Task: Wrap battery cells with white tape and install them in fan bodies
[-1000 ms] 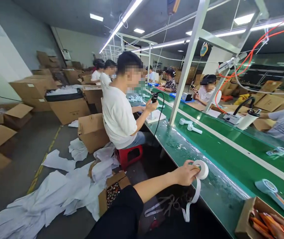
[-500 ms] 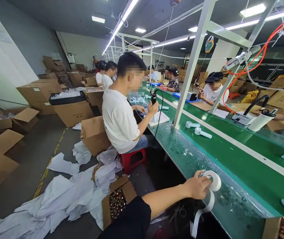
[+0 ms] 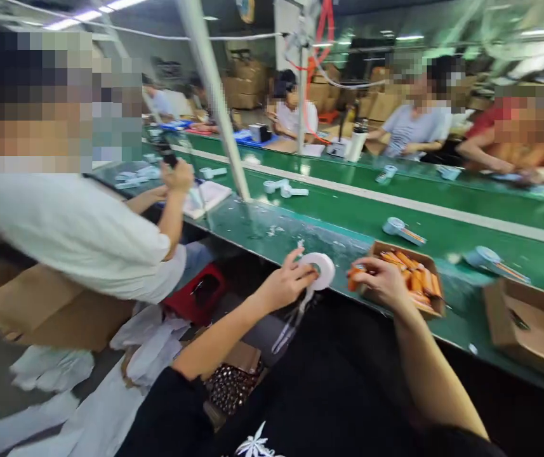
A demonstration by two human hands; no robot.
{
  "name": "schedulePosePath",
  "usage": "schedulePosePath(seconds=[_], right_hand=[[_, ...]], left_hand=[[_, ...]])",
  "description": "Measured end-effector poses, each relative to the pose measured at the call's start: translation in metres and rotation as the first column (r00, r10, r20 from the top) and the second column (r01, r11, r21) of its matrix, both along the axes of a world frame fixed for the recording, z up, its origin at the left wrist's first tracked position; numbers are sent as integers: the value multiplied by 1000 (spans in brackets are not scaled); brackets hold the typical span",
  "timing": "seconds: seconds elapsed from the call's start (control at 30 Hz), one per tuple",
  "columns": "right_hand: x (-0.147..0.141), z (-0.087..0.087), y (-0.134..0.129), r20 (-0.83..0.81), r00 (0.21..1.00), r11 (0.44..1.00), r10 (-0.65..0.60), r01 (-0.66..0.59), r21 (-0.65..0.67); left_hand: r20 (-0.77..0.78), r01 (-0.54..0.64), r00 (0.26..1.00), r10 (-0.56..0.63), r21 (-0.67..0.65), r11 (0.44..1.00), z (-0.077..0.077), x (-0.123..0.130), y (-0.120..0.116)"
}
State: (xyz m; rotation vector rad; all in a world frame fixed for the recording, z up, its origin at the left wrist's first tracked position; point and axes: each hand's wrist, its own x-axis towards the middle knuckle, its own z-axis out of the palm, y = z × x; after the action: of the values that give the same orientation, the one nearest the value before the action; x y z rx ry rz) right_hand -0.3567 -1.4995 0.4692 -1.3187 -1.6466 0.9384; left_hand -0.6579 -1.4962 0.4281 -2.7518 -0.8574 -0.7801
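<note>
My left hand (image 3: 285,285) holds a white roll of tape (image 3: 322,269) at the near edge of the green bench (image 3: 329,219); a loose white strip (image 3: 295,317) hangs down from the roll. My right hand (image 3: 380,280) grips a small orange piece (image 3: 353,274) beside an open cardboard box (image 3: 432,307) filled with several orange pieces. The two hands are close together, with the roll between them.
A seated person in a white shirt (image 3: 76,235) works just to my left on a red stool (image 3: 195,295). White handheld parts (image 3: 398,227) lie on the belt. Another cardboard box (image 3: 533,327) sits at right. People sit across the bench. White paper litters the floor (image 3: 47,406).
The view has swung right, bringing my right hand and the box of orange pieces into sight. My left hand still holds the tape roll at the bench edge.
</note>
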Motion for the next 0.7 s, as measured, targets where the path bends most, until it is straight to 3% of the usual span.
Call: schedulePosePath(seconds=[0.1,0.27,0.43,0.5,0.57,0.7], right_hand=[[-13,1,-4,-97,993,997,73,-70,41],[-12,5,-10,10,1000,969,-24,20,247],[-3,-9,-11,101,993,967,-63,36,253],[2,-15,-15,101,994,979,-31,10,202],[10,-22,-19,49,994,992,94,-98,78],[35,-39,-18,-67,953,939,297,-304,-159]], left_hand=[[-29,11,1000,-11,19,1000,10,2,-8],[-111,63,992,-59,30,998,23,18,-12],[-232,122,968,-97,96,988,32,33,-10],[-274,144,956,-107,119,983,33,37,-9],[-291,158,950,-112,137,978,34,40,-7],[-370,218,922,-118,241,946,41,48,-2]])
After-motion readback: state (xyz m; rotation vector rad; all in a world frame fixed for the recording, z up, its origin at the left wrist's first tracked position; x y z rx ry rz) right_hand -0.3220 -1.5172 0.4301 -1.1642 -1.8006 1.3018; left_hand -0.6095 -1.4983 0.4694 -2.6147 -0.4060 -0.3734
